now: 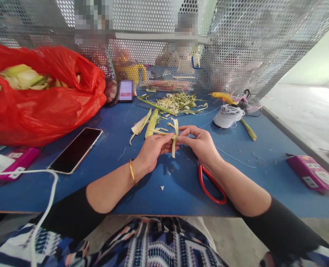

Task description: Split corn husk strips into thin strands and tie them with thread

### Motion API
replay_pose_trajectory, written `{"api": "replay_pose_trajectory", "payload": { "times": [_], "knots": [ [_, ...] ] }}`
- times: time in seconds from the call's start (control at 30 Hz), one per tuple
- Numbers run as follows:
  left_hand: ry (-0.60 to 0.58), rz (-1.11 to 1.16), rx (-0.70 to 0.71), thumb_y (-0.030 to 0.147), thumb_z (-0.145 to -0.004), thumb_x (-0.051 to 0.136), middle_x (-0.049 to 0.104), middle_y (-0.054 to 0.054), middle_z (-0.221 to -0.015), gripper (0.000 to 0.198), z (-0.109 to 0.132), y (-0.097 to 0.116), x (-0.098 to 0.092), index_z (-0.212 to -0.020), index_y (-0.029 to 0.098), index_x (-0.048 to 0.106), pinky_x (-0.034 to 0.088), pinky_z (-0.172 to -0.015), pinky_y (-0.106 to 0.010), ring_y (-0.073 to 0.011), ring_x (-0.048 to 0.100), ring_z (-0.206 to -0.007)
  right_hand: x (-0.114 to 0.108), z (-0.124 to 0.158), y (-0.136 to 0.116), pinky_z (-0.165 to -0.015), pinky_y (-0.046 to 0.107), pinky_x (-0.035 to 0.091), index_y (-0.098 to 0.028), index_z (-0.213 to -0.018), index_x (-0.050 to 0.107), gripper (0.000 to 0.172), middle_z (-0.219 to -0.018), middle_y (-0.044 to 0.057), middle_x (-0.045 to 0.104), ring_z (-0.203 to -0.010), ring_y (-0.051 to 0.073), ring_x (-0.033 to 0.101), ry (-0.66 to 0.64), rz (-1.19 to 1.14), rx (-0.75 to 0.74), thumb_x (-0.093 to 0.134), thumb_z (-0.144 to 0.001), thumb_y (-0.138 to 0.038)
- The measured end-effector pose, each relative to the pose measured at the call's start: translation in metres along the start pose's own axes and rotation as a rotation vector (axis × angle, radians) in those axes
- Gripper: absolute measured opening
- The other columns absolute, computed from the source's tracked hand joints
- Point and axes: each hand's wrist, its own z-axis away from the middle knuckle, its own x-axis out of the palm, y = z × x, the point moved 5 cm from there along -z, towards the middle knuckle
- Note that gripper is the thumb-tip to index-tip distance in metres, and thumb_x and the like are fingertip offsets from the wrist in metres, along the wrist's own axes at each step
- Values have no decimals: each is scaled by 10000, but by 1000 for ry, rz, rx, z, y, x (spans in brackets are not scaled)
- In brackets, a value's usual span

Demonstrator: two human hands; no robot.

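Several pale green corn husk strips (173,151) cross each other between my hands, just above the blue table. My left hand (153,150) pinches them from the left, with a gold bangle on its wrist. From the right, my right hand (199,144) has thumb and forefinger closed on the same crossing. A fine thread (233,158) trails over the table on the right. Red-handled scissors (211,189) lie partly hidden beneath my right forearm. Just beyond my left hand are a wide green husk piece (152,122) and a dry, curled husk (140,124).
A red plastic bag (50,111) of husks fills the left, near a phone (75,150) and a white cable (53,189). Husk scraps (177,103) are heaped behind my hands. A white thread spool (228,115) and a magenta box (315,172) sit right. Perforated metal (159,48) stands behind.
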Motion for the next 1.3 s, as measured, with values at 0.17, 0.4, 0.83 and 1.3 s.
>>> {"api": "replay_pose_trajectory", "payload": {
  "times": [0.17, 0.4, 0.83, 1.3],
  "knots": [
    [13, -28, 9, 359, -778, 818, 816, -99, -978, 357, 0, -1, 1, -1104, 214, 804, 633, -820, -381, -223, 751, -809, 3, 0, 5, -1001, 445, 485, -218, -623, 680, 263, -1039, 70, 762, -1040, 269, 691, -26, -10, 21, 842, -641, -425],
    [56, -6, -26, 410, -794, 803, 807, -120, -901, 309, -5, -4, -6, -1000, 180, 789, 620, -738, -343, -226, 753, -790, -5, 3, -26, -1125, 517, 392, -285, -824, 762, 31, -1062, 44, 754, -1154, 281, 649, 2, 370, -453, 733, -823, -274],
    [91, -95, 35, 398, -774, 821, 771, -55, -773, 197, -3, -2, -6, -860, 223, 794, 616, -659, -304, -171, 708, -673, 9, 15, -29, -964, 444, 449, -253, -740, 644, 172, -845, 40, 661, -858, 223, 591, -39, 527, -580, 592, -902, -277],
    [101, -376, 273, 251, -705, 851, 738, -97, -969, 101, 0, 17, -8, -701, 216, 756, 556, -848, -378, -282, 669, -1024, 7, 4, -2, -619, 300, 412, -231, -631, 574, 193, -620, -20, 606, -610, 132, 502, -6, 57, -86, 693, -708, -361]
  ]
}}
